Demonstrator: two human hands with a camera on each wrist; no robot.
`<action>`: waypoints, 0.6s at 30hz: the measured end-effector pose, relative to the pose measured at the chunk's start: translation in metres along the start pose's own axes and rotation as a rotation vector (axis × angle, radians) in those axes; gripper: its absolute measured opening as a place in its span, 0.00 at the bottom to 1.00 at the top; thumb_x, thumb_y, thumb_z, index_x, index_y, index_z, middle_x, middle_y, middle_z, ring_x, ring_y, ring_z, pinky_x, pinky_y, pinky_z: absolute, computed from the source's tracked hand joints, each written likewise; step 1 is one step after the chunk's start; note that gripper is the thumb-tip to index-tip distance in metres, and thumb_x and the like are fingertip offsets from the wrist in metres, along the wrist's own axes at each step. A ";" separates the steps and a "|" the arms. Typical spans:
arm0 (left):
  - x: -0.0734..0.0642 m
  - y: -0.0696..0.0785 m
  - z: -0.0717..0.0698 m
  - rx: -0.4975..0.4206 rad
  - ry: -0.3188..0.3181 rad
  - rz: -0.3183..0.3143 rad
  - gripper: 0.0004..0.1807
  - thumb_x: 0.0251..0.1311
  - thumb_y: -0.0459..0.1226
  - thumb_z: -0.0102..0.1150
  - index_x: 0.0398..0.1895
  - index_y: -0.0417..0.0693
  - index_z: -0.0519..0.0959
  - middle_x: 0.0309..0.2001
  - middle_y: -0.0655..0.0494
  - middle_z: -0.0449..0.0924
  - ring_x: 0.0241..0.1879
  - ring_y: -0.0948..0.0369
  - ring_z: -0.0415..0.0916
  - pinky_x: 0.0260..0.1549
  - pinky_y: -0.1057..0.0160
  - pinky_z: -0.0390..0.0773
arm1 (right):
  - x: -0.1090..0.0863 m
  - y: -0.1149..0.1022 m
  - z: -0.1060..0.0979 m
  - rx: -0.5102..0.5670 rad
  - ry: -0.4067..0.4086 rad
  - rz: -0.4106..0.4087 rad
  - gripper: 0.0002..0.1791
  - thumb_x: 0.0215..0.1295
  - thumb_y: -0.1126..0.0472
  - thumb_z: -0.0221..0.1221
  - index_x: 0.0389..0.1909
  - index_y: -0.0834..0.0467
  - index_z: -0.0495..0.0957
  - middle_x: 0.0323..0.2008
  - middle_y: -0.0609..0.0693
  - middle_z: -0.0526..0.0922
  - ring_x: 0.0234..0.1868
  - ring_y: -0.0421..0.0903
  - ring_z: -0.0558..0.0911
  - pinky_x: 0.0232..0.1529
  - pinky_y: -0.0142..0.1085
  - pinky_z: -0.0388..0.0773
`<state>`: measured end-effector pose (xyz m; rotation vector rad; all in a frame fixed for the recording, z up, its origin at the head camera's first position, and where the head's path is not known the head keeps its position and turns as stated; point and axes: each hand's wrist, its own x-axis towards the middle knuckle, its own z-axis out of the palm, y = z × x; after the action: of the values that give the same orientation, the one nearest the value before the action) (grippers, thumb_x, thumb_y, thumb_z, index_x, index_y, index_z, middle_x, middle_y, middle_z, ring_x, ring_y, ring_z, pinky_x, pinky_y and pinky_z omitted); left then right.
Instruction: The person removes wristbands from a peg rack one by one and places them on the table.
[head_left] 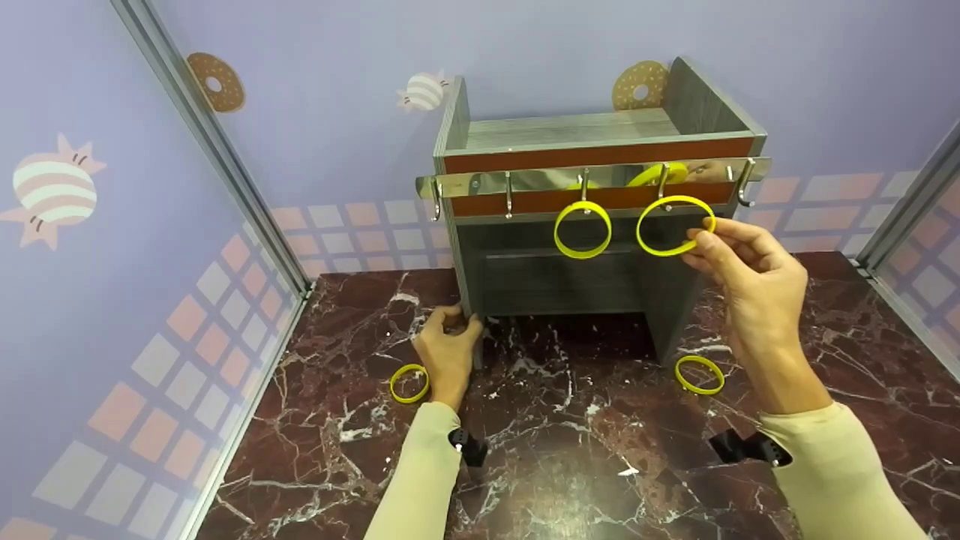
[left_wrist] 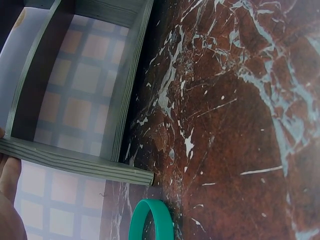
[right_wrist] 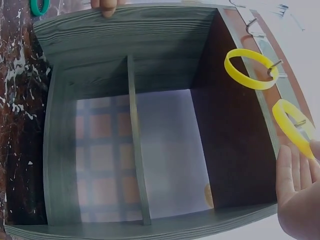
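Observation:
My right hand (head_left: pixel 761 289) pinches a yellow silicone wristband (head_left: pixel 639 232) between thumb and fingers at its right side. The tip of a metal hook (head_left: pixel 664 178) shows inside that band's outline. From the hook to its left hangs another yellow wristband (head_left: pixel 556 238). The hooks sit on a shiny rail (head_left: pixel 480 184) across the front of a grey wooden shelf (head_left: pixel 566 281). Low on the shelf's left side, my left hand (head_left: pixel 448 349) grips the side panel's edge (left_wrist: pixel 80 165), with fingers on both sides of it.
One yellow wristband (head_left: pixel 409 400) lies on the marbled table (head_left: pixel 555 480) beside my left wrist; it looks green in the left wrist view. Another wristband (head_left: pixel 699 391) lies right of the shelf. Patterned walls (head_left: pixel 225 315) stand behind and at both sides.

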<state>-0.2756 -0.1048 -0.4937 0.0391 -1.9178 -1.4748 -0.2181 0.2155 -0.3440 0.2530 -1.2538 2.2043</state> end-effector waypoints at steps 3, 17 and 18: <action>0.000 0.000 0.000 0.003 0.004 0.010 0.07 0.52 0.26 0.74 0.34 0.37 0.86 0.31 0.48 0.88 0.29 0.55 0.88 0.28 0.65 0.86 | -0.001 -0.003 0.000 0.004 0.003 0.000 0.15 0.63 0.78 0.69 0.48 0.81 0.80 0.39 0.70 0.87 0.38 0.54 0.90 0.41 0.42 0.89; 0.000 0.000 0.000 -0.001 -0.005 -0.013 0.08 0.52 0.26 0.74 0.35 0.37 0.86 0.32 0.47 0.88 0.31 0.52 0.89 0.29 0.64 0.86 | -0.006 -0.011 -0.007 0.061 0.013 0.017 0.14 0.63 0.80 0.67 0.48 0.82 0.79 0.39 0.71 0.86 0.38 0.56 0.90 0.40 0.42 0.89; 0.000 0.000 0.000 0.003 -0.002 -0.011 0.08 0.52 0.26 0.75 0.35 0.37 0.86 0.32 0.47 0.88 0.30 0.53 0.89 0.29 0.64 0.86 | -0.007 -0.012 -0.008 0.062 0.014 0.019 0.14 0.63 0.80 0.67 0.48 0.82 0.79 0.39 0.71 0.86 0.38 0.56 0.90 0.40 0.42 0.89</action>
<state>-0.2753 -0.1047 -0.4942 0.0498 -1.9248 -1.4795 -0.2052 0.2236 -0.3426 0.2508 -1.1860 2.2601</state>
